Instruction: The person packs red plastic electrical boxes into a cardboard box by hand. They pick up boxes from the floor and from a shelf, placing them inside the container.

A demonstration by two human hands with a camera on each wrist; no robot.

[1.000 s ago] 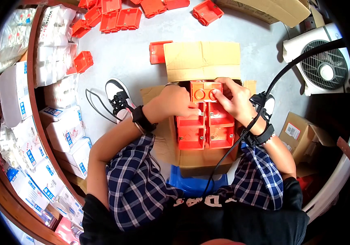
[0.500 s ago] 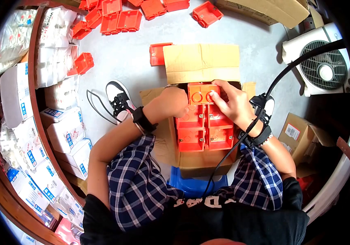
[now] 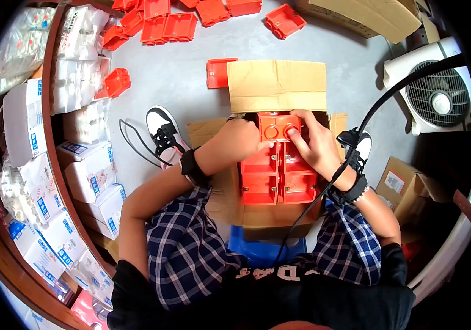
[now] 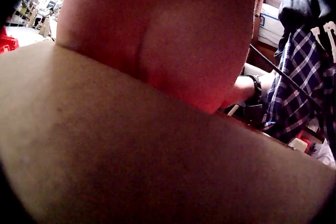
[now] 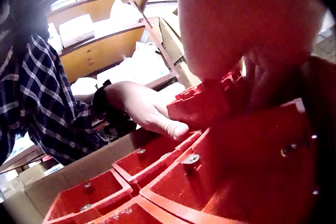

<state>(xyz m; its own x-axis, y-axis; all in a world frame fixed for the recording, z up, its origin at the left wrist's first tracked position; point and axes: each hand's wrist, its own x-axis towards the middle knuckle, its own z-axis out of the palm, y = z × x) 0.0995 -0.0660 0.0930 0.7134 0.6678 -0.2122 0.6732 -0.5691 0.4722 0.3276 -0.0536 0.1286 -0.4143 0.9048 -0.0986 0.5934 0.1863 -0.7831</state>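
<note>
In the head view, a red plastic box [image 3: 271, 131] with two round marks lies at the far end of an open carton [image 3: 276, 99], over other red boxes [image 3: 259, 188] set in rows. My right hand [image 3: 318, 142] grips its right end, thumb on the marked face and fingers over the far edge. At its left end my left hand [image 3: 232, 142] is curled round it, most fingers hidden. The right wrist view shows the left thumb beside the gripped box [image 5: 191, 106], above open boxes with metal tabs. Cardboard [image 4: 131, 155] fills much of the left wrist view.
Loose red boxes [image 3: 179, 26] lie on the far floor, one [image 3: 218, 73] just beyond the carton. Shelves of white packages [image 3: 89, 175] stand left, a fan [image 3: 439, 99] and small carton [image 3: 397, 184] right. A black cable [image 3: 395, 85] crosses over the right wrist.
The head view has shifted slightly. My left hand drew back a little from the boxes, then its thumb came forward again by the held box. My right hand has kept its grip.
</note>
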